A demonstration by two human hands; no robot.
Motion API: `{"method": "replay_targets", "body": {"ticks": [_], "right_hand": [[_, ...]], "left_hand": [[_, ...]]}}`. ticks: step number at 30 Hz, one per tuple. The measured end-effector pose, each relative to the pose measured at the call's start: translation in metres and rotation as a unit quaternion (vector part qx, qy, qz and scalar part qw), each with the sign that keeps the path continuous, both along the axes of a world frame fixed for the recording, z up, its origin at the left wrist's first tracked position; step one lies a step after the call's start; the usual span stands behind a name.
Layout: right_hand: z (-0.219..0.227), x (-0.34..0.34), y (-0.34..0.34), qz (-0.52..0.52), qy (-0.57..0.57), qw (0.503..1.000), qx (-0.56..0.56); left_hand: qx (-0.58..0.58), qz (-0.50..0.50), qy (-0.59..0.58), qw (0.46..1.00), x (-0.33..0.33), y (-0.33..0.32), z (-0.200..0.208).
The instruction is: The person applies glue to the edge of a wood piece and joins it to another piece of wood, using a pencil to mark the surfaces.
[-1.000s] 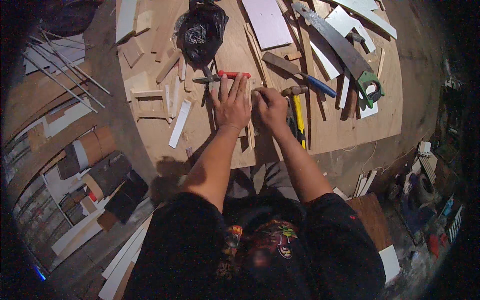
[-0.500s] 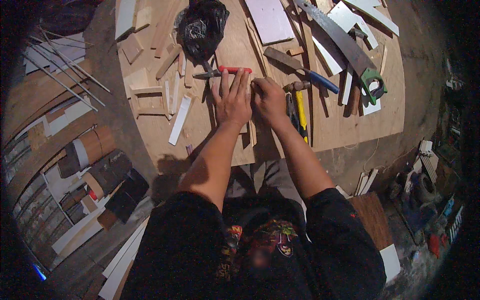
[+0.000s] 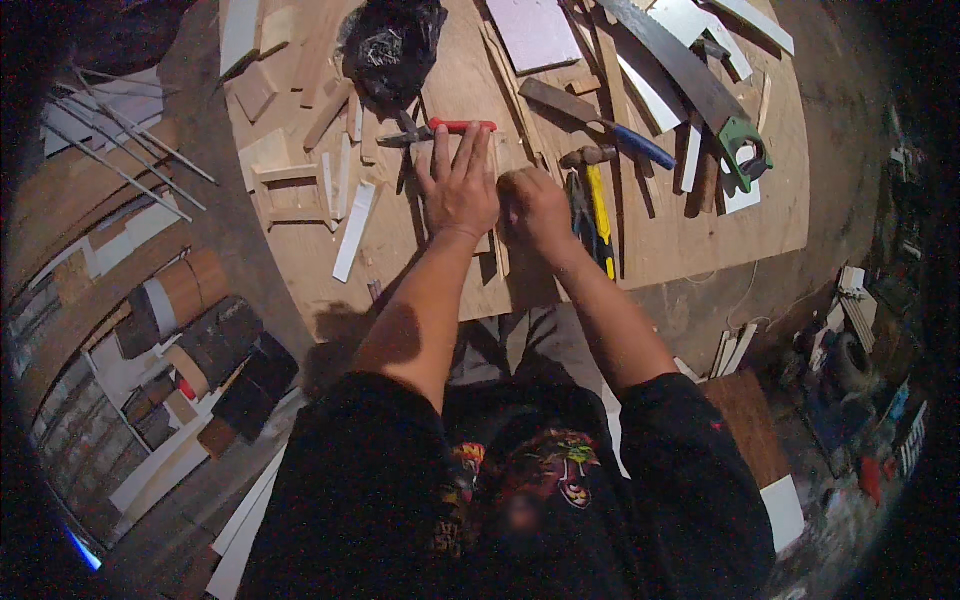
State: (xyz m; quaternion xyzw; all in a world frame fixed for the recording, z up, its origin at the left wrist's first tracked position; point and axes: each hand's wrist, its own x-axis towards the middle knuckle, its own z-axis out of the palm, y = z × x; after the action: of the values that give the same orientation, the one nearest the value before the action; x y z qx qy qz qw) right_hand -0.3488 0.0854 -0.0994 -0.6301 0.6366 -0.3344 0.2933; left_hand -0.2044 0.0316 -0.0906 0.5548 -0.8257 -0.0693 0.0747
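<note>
My left hand point(image 3: 460, 196) lies flat with its fingers spread on a piece of pale wood point(image 3: 427, 155), pressing it against the plywood tabletop point(image 3: 395, 240). Just beyond its fingertips are pliers with a red handle point(image 3: 462, 126). Close beside it, along the wood's right edge, my right hand point(image 3: 538, 208) is closed with curled fingers; whatever they grip is hidden. To the right of that hand lie a hammer with a yellow handle point(image 3: 600, 208) and a dark-handled tool point(image 3: 577, 205), partly hidden. Farther right is a flat-bladed tool with a blue handle point(image 3: 640, 145).
A handsaw point(image 3: 685, 75) with a green handle lies at the far right among white and brown offcuts. A black plastic bag point(image 3: 392, 50) sits at the back. A small wooden frame point(image 3: 292, 195) and loose strips point(image 3: 354, 232) lie left. Boards point(image 3: 165, 465) are stacked on the floor.
My right hand has slid a little nearer to me along the wood's edge, still closed. My left hand stays flat in place on the wood. The whole view has shifted slightly.
</note>
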Motion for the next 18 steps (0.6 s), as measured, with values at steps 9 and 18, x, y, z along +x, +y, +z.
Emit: {"method": "replay_targets", "body": {"ticks": [9, 18], "right_hand": [[0.004, 0.012, 0.086, -0.002, -0.024, 0.999, -0.039], [0.01, 0.002, 0.03, -0.058, -0.04, 0.995, -0.071]], "left_hand": [[0.014, 0.002, -0.029, 0.999, 0.001, 0.0, -0.001], [-0.002, -0.002, -0.037, 0.999, 0.003, 0.0, -0.003]]}}
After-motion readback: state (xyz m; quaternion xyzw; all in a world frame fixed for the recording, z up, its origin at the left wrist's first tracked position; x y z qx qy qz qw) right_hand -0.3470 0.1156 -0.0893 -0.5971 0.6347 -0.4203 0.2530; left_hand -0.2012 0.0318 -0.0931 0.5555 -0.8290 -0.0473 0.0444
